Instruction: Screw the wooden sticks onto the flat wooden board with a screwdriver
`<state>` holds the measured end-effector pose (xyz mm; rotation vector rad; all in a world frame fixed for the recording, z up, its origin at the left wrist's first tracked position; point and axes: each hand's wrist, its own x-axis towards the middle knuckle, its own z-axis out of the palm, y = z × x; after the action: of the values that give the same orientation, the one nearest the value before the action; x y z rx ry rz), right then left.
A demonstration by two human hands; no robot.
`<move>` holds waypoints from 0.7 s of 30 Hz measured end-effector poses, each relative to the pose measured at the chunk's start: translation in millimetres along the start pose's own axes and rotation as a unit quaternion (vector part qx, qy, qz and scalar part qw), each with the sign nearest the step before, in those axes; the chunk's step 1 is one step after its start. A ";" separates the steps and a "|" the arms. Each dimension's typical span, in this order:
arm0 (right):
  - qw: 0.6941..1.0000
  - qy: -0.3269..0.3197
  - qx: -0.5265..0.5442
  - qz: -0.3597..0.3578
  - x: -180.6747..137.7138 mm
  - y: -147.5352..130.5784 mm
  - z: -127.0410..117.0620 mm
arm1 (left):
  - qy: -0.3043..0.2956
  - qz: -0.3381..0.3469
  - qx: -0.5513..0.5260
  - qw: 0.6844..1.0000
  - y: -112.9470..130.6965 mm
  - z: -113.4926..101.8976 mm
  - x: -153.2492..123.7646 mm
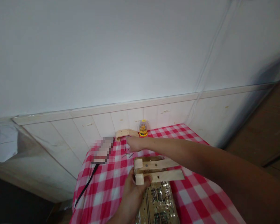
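Note:
My left hand (134,194) is closed around the edge of a pale bent wooden strip (169,176), the thumb pressed on its near side. A second bent wooden strip (162,164) with round holes or screw heads lies just beyond it. Both rest over a brown box-like block wrapped in shiny clear tape (154,199), with dark print on it. My right hand (133,144) reaches across to the far side, low over the cloth, fingers drawn together and pointing down. Several small dark screws (128,153) lie right beside it. Anything between those fingertips is hidden.
A red-and-white checked cloth (198,193) covers the table. Against the wall (121,119) stand a curved wooden piece (124,133) and a clear container with yellow lid and base (143,128). A blurred-out flat object (103,151) with a black cable (87,183) lies left.

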<state>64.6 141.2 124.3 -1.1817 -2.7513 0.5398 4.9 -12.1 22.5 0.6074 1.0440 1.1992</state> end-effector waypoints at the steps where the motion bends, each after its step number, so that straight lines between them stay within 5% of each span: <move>1: 1.000 0.006 0.004 0.002 -1.3 -0.1 -4.6 | 0.008 -0.002 0.004 1.000 0.0 -0.4 -0.1; 6: 0.997 0.072 0.035 0.007 -28.0 -3.7 -35.0 | 0.029 0.014 0.036 0.999 -1.0 -4.2 0.8; 11: 0.931 0.322 0.173 -0.015 -117.7 -12.6 -46.2 | 0.039 0.047 0.067 0.996 4.3 -7.1 -1.9; 16: 0.875 0.477 0.066 -0.052 -201.3 -15.1 -2.4 | 0.059 0.083 0.113 0.988 15.0 -1.4 -8.3; 21: 0.842 0.535 -0.005 -0.063 -216.2 -16.9 52.7 | 0.082 0.107 0.135 0.982 19.6 1.7 -9.4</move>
<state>191.2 -39.8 91.6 -0.8708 -1.8099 -0.1578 -2.5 -15.0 42.8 0.8596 1.3208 1.3211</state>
